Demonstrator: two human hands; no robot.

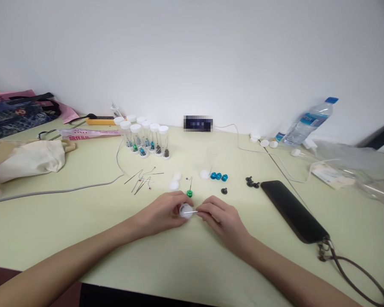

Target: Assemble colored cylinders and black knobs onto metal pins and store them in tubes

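My left hand [166,213] has its fingers curled round a small round whitish piece [186,212]; whether this is a cap or the end of a clear tube I cannot tell. Pinched in my right hand [222,217] is a thin metal rod [191,212], its tip lying over the whitish piece. Just beyond the hands stands a green bead-like part [190,193] with a bent wire [191,183] rising from it. White caps [174,185] lie to its left. A clear tube with a white end [205,174] stands farther back, beside several blue parts [218,176].
Several capped clear tubes [163,143] stand at the back left, bent wires [143,180] in front. Black parts [250,182] and a phone [294,211] lie to the right. A water bottle [309,123] leans on the wall. A grey cable [67,190] crosses the left side.
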